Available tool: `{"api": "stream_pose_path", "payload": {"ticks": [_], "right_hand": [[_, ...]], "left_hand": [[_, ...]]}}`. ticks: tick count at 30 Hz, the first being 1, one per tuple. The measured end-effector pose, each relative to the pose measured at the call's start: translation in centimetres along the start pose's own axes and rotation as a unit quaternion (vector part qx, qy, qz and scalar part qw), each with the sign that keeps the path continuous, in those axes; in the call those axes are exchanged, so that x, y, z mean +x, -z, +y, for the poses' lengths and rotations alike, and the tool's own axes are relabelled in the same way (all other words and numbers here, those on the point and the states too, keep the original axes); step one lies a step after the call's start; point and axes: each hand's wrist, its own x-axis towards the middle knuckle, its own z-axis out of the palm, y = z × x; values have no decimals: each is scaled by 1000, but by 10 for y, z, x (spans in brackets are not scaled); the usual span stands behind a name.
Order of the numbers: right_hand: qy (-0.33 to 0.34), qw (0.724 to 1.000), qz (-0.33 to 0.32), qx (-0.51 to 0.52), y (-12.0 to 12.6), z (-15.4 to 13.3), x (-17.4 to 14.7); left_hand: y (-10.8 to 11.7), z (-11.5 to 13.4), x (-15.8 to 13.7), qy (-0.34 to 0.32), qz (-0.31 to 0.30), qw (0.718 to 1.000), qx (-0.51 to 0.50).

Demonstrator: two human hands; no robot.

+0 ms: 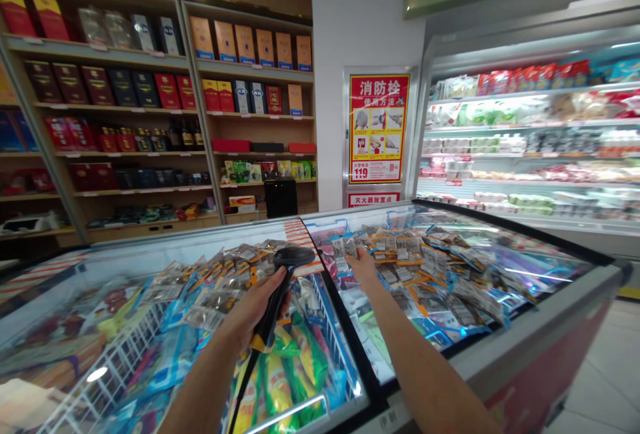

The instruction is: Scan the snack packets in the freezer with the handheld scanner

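My left hand [260, 307] is wrapped round the handle of a black and yellow barcode scanner [295, 255], its head tilted to the right and its cable hanging down. Farther right, the fingers of my right hand [364, 267] are closed on a small clear snack packet [345, 247] with a printed label. Many similar packets [405, 247] with orange and blue edges lie heaped on the freezer's glass top just right of that hand. Another heap of packets [240, 267] spreads behind and left of the scanner.
The chest freezer [545, 327] holds bagged frozen goods and yellow-green packs [277, 381] in wire baskets [113, 367]. Shelves of boxes [245, 114] stand at the back left. A red fire hydrant sign [379, 129] hangs on the wall, with an open cooler [530, 154] to the right.
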Motion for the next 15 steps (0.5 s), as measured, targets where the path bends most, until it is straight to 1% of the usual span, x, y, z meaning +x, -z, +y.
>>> {"api": "stream_pose_path", "payload": {"ticks": [4, 9, 12, 15], "right_hand": [[15, 1000, 3, 20, -1, 4, 3], [20, 999, 8, 34, -2, 8, 5], [30, 998, 10, 51, -4, 9, 4], [38, 998, 21, 41, -4, 8, 5]], "left_hand": [[-3, -1, 0, -6, -13, 1000, -1], [-1, -2, 1, 6, -40, 999, -29], [0, -3, 2, 7, -45, 998, -33], [1, -3, 4, 4, -44, 999, -32]]}}
